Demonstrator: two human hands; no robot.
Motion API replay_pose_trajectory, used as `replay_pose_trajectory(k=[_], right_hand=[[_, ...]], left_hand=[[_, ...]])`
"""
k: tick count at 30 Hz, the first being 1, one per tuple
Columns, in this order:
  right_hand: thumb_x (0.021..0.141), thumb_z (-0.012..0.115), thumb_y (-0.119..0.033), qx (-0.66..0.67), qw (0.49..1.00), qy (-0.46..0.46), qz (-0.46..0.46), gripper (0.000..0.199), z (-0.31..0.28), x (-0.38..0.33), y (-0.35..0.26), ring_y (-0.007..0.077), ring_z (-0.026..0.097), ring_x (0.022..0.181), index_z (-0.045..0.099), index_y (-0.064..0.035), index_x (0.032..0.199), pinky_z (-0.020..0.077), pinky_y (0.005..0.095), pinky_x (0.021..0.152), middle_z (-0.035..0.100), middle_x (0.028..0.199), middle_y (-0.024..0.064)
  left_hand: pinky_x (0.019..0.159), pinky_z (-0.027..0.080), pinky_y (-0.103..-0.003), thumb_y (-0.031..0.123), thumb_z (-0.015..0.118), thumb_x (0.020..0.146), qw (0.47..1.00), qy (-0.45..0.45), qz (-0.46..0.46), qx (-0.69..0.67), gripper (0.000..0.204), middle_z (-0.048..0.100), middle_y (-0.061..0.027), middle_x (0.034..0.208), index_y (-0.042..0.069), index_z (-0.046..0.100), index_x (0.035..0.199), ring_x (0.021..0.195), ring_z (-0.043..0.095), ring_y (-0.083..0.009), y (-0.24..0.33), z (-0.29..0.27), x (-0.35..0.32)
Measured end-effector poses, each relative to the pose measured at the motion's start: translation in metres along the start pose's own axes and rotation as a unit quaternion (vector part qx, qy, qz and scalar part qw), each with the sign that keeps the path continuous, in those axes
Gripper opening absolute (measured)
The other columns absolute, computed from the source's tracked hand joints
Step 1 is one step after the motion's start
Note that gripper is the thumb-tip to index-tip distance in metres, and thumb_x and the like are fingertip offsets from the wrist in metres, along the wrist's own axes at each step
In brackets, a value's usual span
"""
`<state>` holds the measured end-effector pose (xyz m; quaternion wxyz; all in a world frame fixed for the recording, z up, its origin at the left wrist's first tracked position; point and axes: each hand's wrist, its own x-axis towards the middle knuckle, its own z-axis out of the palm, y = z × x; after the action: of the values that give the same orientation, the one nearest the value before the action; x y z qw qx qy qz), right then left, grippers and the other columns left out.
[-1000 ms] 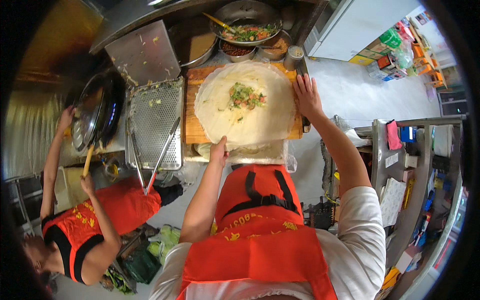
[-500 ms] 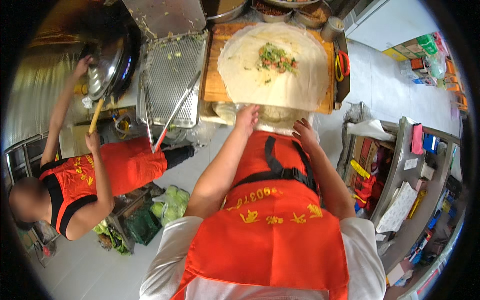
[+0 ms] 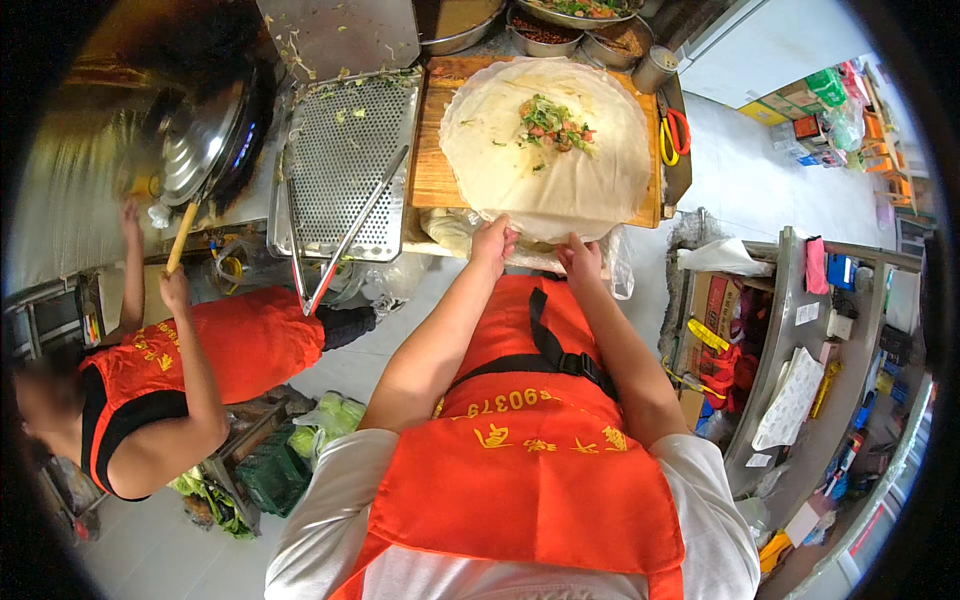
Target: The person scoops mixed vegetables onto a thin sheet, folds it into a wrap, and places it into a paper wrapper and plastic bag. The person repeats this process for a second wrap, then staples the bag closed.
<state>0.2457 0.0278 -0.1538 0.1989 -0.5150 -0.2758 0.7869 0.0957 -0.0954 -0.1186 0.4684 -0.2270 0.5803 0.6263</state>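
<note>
A large, thin, pale round flatbread point(image 3: 480, 150) lies on the wooden board point(image 3: 426, 150). Near its middle sits a small heap of chopped greens and reddish bits point(image 3: 556, 128). Both my hands grip its near edge where it hangs over the front of the board. My left hand point(image 3: 492, 243) pinches that edge on the left, fingers pressed together. A short way to the right, my right hand point(image 3: 580, 260) pinches the same edge. Below and behind my hands, a clear plastic bag point(image 3: 618, 262) with more pale sheets is partly hidden.
Long metal tongs point(image 3: 352, 232) lie across the perforated tray point(image 3: 345, 130) at left. Red-and-yellow scissors point(image 3: 672, 138) hang at the board's right side. Bowls of toppings point(image 3: 543, 32) stand behind. At left a co-worker point(image 3: 150, 390) holds a wok point(image 3: 195, 145) by its wooden handle. Shelves point(image 3: 760, 380) stand right.
My hands have come closer together and now pinch the flatbread's near edge; before, they were apart and open near it. The co-worker's far hand has moved down from the wok.
</note>
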Motion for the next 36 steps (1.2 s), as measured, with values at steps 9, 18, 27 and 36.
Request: replay_pose_trajectory(k=[9, 18, 27, 36], right_hand=[[0.09, 0.063, -0.013, 0.026, 0.999, -0.024, -0.014, 0.02, -0.021, -0.023, -0.015, 0.0205, 0.062, 0.077, 0.049, -0.0101, 0.104, 0.0536, 0.0366, 0.07, 0.059, 0.087, 0.0059], [0.098, 0.049, -0.043, -0.079, 0.968, -0.142, 0.192, 0.032, -0.024, 0.008, -0.043, 0.0226, 0.058, 0.1, 0.056, -0.0122, 0.103, 0.0433, 0.0368, 0.078, 0.061, 0.097, 0.0023], [0.097, 0.058, -0.037, 0.055, 0.979, -0.111, 0.162, 0.029, 0.039, -0.031, -0.084, 0.0198, 0.057, 0.092, 0.058, -0.0077, 0.102, 0.0488, 0.0321, 0.084, 0.059, 0.09, 0.0036], [0.1, 0.05, -0.036, 0.026, 0.949, -0.278, 0.149, 0.029, -0.055, 0.056, -0.098, 0.0216, 0.058, 0.076, 0.059, -0.0167, 0.081, 0.0499, 0.0425, 0.077, 0.061, 0.075, 0.0034]], left_hand=[[0.053, 0.042, -0.027, 0.029, 0.061, 0.091, 0.977, -0.155, 0.147, -0.021, 0.017, 0.053, 0.0014, 0.067, 0.014, 0.056, 0.085, 0.061, 0.054, -0.0104, -0.009, -0.02, -0.025], [0.046, 0.042, -0.027, 0.031, 0.06, 0.086, 0.979, -0.082, 0.186, -0.028, 0.027, 0.06, -0.0021, 0.063, 0.009, 0.063, 0.07, 0.053, 0.055, -0.0124, -0.015, 0.02, 0.001], [0.043, 0.035, -0.027, 0.023, 0.061, 0.084, 0.951, -0.244, 0.133, -0.135, 0.023, 0.051, -0.0001, 0.058, 0.01, 0.056, 0.065, 0.044, 0.045, -0.011, -0.003, 0.036, -0.001], [0.042, 0.034, -0.028, 0.025, 0.061, 0.086, 0.944, -0.243, 0.199, -0.104, 0.022, 0.05, -0.0007, 0.058, 0.011, 0.058, 0.07, 0.044, 0.045, -0.0129, -0.013, 0.03, -0.004]])
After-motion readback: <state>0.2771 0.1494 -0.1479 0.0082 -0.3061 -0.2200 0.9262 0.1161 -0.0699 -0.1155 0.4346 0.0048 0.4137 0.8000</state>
